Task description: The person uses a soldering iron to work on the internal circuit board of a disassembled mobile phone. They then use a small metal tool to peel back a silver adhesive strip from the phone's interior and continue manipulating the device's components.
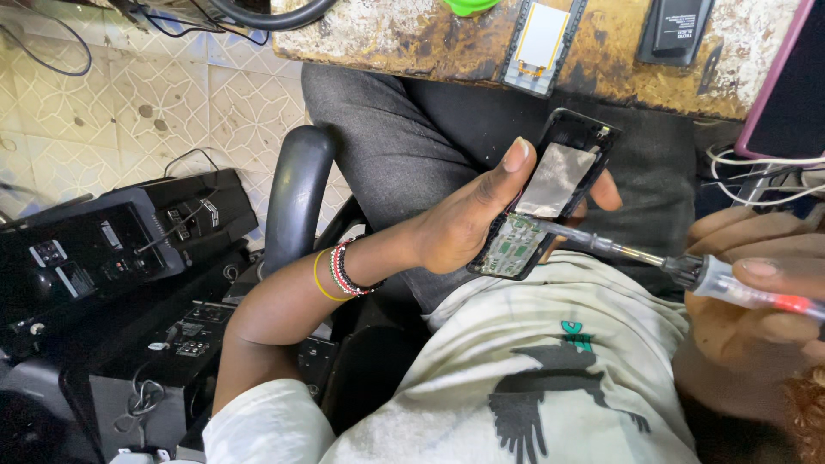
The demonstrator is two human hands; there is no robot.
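Observation:
My left hand (468,219) holds an opened black phone (550,193) over my lap, its back off, a silver shield and a green circuit board showing. My thumb lies along the phone's left edge. My right hand (760,296) grips a screwdriver (679,268) with a clear handle and red end. Its metal tip rests on the circuit board near the phone's lower part. Bead and band bracelets circle my left wrist.
A worn wooden workbench (430,39) runs along the top, bearing a phone part (541,39), a black battery (679,26) and a pink-edged device (786,86). A black chair armrest (296,193) stands left of my lap. Black electronic units (112,249) sit on the tiled floor.

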